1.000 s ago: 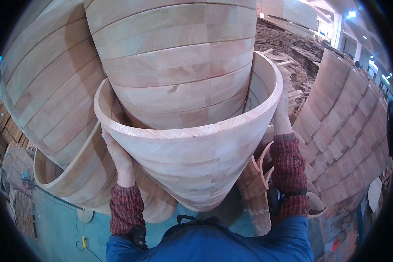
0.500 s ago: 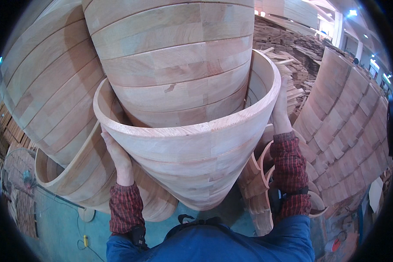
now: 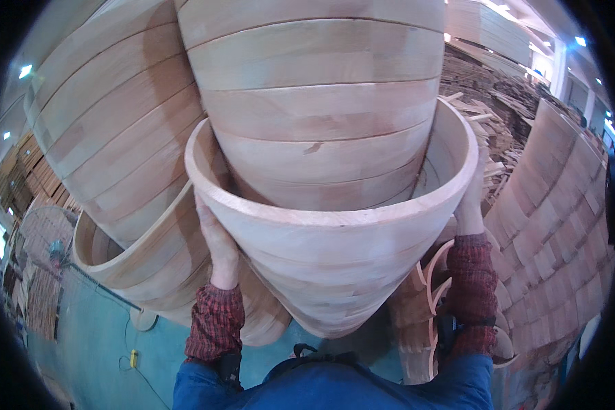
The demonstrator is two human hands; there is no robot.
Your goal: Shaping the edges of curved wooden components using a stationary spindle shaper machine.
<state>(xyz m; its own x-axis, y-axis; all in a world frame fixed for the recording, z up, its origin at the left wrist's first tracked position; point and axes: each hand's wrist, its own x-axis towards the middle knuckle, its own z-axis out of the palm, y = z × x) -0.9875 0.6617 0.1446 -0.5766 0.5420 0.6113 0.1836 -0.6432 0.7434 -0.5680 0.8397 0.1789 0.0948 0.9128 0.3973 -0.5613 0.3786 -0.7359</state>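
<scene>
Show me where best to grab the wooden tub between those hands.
Probably the tub's outer wall under the rim, from opposite sides, where the left hand and right hand are: it seems flared upward, and an inner tub mostly fills it.

upper barrel (image 3: pixel 314 102): top cropped, base hidden | left fingers (image 3: pixel 206 217): partly hidden

Ceiling lamp (image 3: pixel 580 41) glares upper right; soft shadows, black vignette, fisheye-bent edges
</scene>
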